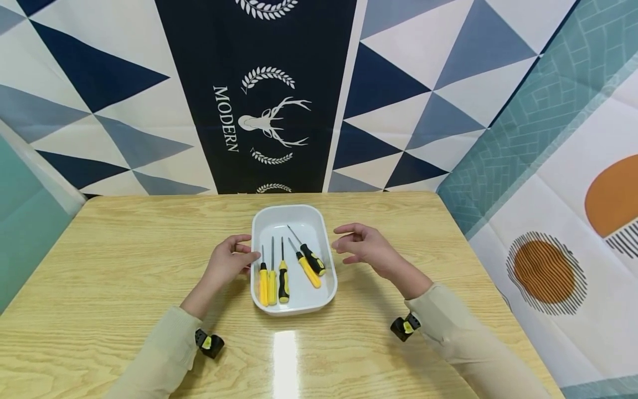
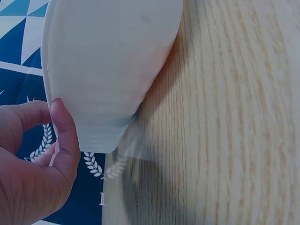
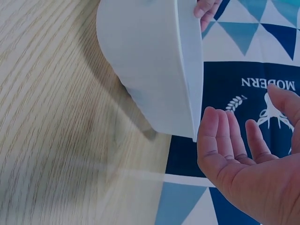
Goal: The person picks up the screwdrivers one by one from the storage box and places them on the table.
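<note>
Well, five screwdrivers (image 1: 283, 281) (head view only).

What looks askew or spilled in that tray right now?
Only something mild: at the right of the white tray, the black-handled screwdriver and yellow-handled screwdriver lie slanted, unlike the three roughly parallel screwdrivers at left. I see nothing spilled or damaged.

L hand (image 1: 230, 260) grips tray (image 1: 299, 301) w/ 5 screwdrivers (image 1: 283, 282), R hand (image 1: 365, 245) nr
</note>
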A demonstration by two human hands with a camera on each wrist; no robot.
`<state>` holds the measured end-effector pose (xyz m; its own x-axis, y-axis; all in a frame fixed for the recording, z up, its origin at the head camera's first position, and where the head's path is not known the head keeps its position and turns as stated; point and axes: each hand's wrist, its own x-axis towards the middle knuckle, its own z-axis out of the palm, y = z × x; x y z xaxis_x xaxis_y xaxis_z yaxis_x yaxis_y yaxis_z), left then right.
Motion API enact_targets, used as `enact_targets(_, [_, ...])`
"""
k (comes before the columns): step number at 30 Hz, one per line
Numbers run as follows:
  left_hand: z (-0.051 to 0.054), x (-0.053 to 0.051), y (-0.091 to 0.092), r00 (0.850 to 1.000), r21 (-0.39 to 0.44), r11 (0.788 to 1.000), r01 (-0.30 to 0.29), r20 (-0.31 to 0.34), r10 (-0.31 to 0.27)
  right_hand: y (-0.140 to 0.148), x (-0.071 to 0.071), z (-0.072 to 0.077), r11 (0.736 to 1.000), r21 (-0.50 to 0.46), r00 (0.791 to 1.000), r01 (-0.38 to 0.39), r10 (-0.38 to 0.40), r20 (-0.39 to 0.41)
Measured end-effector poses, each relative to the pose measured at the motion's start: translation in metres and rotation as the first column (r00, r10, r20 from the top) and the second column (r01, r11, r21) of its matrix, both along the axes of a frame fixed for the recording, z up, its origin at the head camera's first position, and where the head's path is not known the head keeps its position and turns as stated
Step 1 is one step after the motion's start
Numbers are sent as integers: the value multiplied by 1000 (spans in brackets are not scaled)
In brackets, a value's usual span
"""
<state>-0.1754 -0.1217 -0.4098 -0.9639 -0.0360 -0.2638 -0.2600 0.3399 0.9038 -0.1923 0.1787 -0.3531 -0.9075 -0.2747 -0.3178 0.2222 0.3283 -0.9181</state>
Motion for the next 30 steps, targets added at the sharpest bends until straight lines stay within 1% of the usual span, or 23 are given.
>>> enact_targets(3, [0,1,0,1000,0,1000,1,2,-1,-4,0,0,1000,7,1000,-14,14,-1])
enact_targets(10, [-1,2,0,1000,32,999,5,-10,-5,-11,0,-1,999,30,1000,-13,13,11])
enact_targets(19, [-1,0,1,1000,40,999,6,-13,-5,-17,2,-1,999,2,999,-36,36,24])
enact_targets(24, [-3,-1,0,1000,37,999,3,-13,-3,-25,3,-2,999,16,998,-44,44,34])
enact_targets(30, [-4,-1,0,1000,39,999,0,-7,0,-38,5,-4,997,-4,996,-79,79,35])
